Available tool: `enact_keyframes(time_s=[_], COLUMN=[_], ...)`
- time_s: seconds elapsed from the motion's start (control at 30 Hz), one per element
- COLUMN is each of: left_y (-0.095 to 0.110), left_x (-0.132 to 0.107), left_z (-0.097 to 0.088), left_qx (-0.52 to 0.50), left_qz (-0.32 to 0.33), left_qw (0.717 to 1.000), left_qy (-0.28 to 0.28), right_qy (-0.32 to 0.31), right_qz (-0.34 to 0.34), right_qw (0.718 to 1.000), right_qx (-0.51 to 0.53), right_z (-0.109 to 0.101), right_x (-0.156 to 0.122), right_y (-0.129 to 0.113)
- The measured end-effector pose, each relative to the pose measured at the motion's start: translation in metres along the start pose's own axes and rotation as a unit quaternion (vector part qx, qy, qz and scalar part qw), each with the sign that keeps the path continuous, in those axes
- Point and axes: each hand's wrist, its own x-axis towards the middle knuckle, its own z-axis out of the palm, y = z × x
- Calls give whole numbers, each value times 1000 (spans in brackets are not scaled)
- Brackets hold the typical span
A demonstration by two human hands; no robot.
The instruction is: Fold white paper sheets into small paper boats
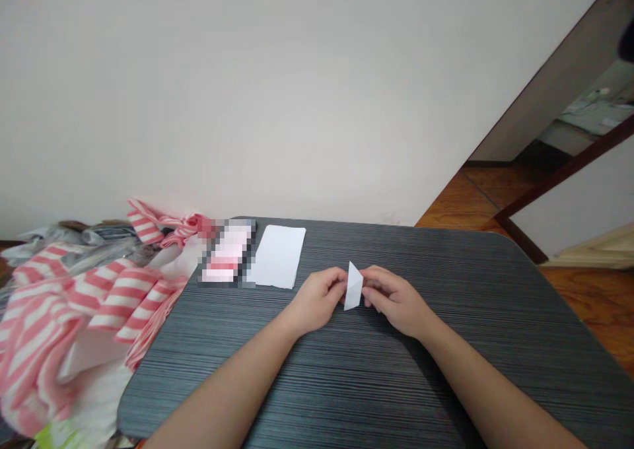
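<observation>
Between my two hands a small folded piece of white paper [353, 286] stands on edge, just above the dark table [347, 383]. My left hand [323, 298] pinches its left side with thumb and fingers. On the opposite side, my right hand [393, 298] grips the paper's right edge, its fingers curled and the thumb in front. Some fingertips are hidden behind the paper. A stack of white paper sheets [280, 256] lies flat on the table, up and to the left of my left hand.
Left of the sheets lies a pixelated, blurred-out item [228, 251]. Red-and-white striped cloth [123, 297] and plastic bags are heaped beyond the table's left edge. A pale wall [247, 92] rises behind the table. Wooden floor [460, 201] and a doorway show at right.
</observation>
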Motion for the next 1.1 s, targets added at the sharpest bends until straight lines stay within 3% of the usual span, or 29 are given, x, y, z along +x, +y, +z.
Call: enact_keyframes(time_s=[0.8, 1.1], left_y=[2, -3], left_x=[0, 0], left_z=[0, 6], left_qx=[12, -8], left_qz=[13, 5], left_qw=[1000, 1000], left_qy=[8, 12], right_qy=[5, 68], right_qz=[-2, 34], right_qw=[1000, 997], right_qx=[-8, -15], right_z=[1, 7], right_x=[0, 0], right_y=[4, 8])
